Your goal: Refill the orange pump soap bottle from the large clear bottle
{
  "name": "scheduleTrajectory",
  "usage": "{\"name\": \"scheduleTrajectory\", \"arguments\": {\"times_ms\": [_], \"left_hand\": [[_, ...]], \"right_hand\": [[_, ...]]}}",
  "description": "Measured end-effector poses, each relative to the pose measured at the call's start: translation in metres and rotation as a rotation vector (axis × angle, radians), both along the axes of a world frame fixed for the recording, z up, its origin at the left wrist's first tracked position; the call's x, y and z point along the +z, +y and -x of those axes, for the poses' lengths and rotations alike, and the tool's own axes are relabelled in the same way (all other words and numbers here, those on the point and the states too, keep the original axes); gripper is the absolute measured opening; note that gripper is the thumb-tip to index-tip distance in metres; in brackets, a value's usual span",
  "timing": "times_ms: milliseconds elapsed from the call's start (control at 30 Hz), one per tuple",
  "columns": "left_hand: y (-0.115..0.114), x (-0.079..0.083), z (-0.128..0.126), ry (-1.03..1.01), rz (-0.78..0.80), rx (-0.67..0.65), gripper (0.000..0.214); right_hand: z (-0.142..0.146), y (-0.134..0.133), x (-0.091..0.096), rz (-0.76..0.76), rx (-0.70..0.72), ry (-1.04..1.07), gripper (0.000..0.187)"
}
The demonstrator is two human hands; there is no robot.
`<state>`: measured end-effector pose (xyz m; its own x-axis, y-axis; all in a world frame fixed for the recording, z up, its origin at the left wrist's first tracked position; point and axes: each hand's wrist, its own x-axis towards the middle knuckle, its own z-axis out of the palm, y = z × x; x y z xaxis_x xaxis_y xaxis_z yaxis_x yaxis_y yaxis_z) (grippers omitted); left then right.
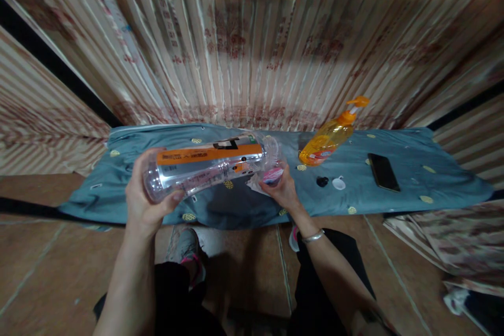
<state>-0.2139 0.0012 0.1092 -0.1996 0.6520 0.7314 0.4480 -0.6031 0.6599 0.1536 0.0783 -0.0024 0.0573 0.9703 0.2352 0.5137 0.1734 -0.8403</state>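
Note:
My left hand (144, 197) is wrapped round the base of a large clear plastic bottle (208, 165) with an orange label, held on its side above a blue-grey cloth (409, 168). The bottle's mouth points right, over a small pink-lidded container (273, 175). My right hand (283, 191) grips that container from below, fingers curled about it, with a thin clear wrapper at its left. A silver bracelet (313, 236) circles my right wrist.
An orange pump bottle of yellow liquid (331, 136) leans on the cloth at right. Beside it lie a small black cap (322, 181), a white cap (338, 184) and a black phone (384, 172). Patterned curtains hang behind; tiled floor and my shoes lie below.

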Motion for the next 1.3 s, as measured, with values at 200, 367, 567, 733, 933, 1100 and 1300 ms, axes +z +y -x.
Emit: {"name": "scheduleTrajectory", "arguments": {"times_ms": [200,367,567,733,933,1100,1300], "left_hand": [[0.0005,-0.0015,0.0001,-0.007,0.002,0.016,0.086],[0.0002,-0.0011,0.0008,-0.007,0.027,0.035,0.089],[-0.0011,0.0012,-0.0010,-0.029,0.085,0.063,0.095],[-0.0026,0.0054,-0.0044,-0.043,0.101,0.080,0.096],[-0.0026,0.0065,-0.0043,-0.047,0.104,0.077,0.094],[-0.0036,0.0047,-0.0029,-0.024,0.110,0.085,0.097],[-0.0034,0.0066,-0.0046,-0.061,0.102,0.086,0.092]], "right_hand": [[-0.0011,0.0002,-0.0004,0.005,0.002,-0.013,0.095],[-0.0004,0.0001,-0.0005,-0.009,0.002,0.005,0.094],[0.0011,-0.0008,0.0022,0.011,-0.011,0.001,0.092],[0.0010,-0.0013,0.0040,-0.001,-0.008,0.019,0.093],[0.0001,-0.0015,0.0040,0.015,0.006,0.027,0.094],[0.0004,-0.0008,0.0039,0.007,0.010,0.012,0.095],[0.0007,-0.0012,0.0047,-0.007,-0.007,0.007,0.090]]}}
